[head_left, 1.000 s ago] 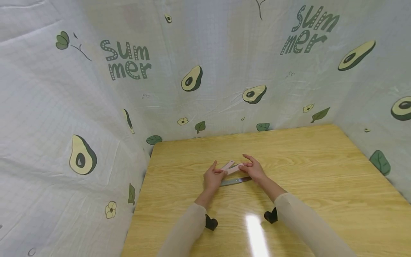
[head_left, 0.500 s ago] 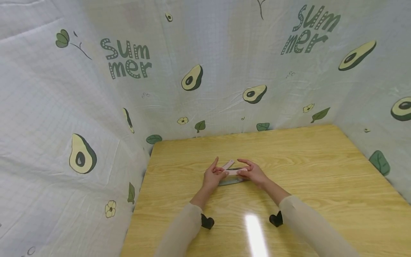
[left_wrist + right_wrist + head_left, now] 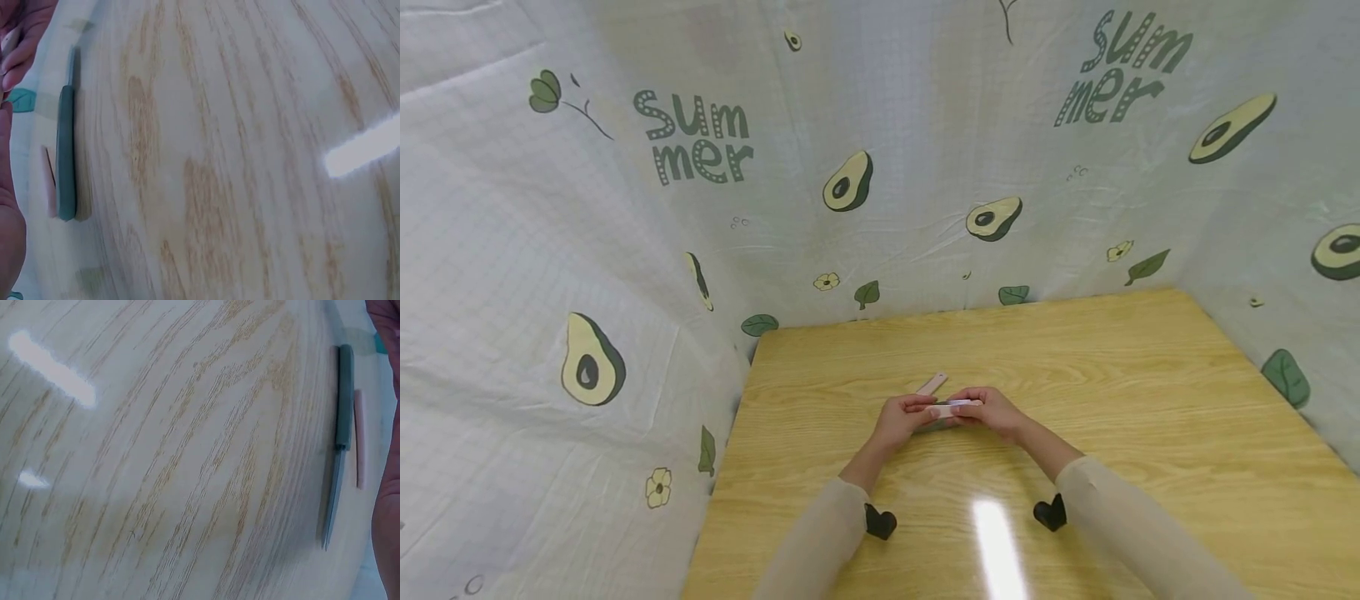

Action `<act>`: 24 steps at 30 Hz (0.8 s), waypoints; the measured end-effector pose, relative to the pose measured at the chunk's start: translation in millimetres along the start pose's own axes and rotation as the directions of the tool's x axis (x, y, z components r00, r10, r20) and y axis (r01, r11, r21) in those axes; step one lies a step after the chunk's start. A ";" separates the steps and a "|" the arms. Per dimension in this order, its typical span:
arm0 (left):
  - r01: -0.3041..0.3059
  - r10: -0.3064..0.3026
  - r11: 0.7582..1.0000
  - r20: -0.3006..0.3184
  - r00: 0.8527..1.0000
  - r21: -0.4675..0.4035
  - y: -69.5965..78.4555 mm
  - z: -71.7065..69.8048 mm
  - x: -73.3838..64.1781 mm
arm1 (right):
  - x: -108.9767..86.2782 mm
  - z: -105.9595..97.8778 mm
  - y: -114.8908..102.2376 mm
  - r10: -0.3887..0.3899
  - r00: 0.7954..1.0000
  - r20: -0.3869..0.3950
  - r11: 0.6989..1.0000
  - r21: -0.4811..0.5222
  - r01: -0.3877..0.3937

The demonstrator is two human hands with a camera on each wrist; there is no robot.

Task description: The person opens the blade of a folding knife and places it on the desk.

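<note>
Pale pink, the slim piece (image 3: 945, 412) is pinched, partly hidden, between your left grip (image 3: 902, 422) and right grip (image 3: 997, 415) over the surface (image 3: 1075, 358). Seen from the head, they partly obscure the green-handled knife (image 3: 344, 397) beside a pink strip (image 3: 360, 440); wrist views crop them.

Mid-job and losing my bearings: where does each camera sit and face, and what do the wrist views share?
Head: on the head, facing forward and down at cloth and table; sleeves show, left hand and right hand pinching a pale strip.
Left wrist: on that wrist, facing the table; hand parts at its left edge.
Right wrist: likewise; right hand partly in, at its right edge.
Both wrist views share the green-handled knife and pink strip.
</note>
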State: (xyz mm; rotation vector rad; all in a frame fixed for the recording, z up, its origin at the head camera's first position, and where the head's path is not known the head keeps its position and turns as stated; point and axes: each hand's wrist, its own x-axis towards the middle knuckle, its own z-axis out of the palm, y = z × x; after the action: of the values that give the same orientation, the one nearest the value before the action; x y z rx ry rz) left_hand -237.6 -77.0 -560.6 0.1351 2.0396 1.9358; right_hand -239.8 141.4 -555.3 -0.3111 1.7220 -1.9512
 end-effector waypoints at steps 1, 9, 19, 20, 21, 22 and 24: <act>0.007 -0.007 1.000 0.001 1.000 0.007 0.4 0.2 0.1 | 0.1 -0.2 -0.1 0.000 1.000 -0.006 1.000 0.000 0.000; 0.028 -0.028 0.999 0.028 0.999 0.033 3.2 1.3 -0.3 | 0.4 2.6 -1.8 -0.005 0.999 -0.049 1.000 -0.022 0.004; 0.062 -0.063 0.998 0.038 0.997 0.031 -0.8 1.9 -0.2 | 2.0 6.8 -0.4 0.011 0.994 -0.111 0.999 -0.050 -0.017; 0.065 -0.066 0.997 0.034 0.997 0.041 -0.4 1.6 -0.2 | 1.9 7.1 -0.2 0.011 0.994 -0.112 0.999 -0.049 -0.017; 0.067 -0.068 0.997 0.032 0.997 0.049 0.0 1.2 -0.4 | 1.5 7.5 -0.3 0.011 0.994 -0.113 0.999 -0.049 -0.017; 0.069 -0.071 0.996 0.031 0.997 0.059 0.2 0.8 -0.3 | 1.3 8.0 -0.5 0.012 0.993 -0.114 0.999 -0.046 -0.018; 0.063 -0.065 0.993 0.022 0.998 0.096 1.3 0.6 -1.0 | 1.4 8.6 -0.4 0.020 0.993 -0.114 0.999 -0.035 -0.024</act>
State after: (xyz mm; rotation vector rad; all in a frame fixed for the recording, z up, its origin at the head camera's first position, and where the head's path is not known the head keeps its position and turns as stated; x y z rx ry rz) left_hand -236.7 -76.6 -559.2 0.1146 2.0948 1.7904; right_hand -236.9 133.4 -553.6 -0.1968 1.8259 -1.9575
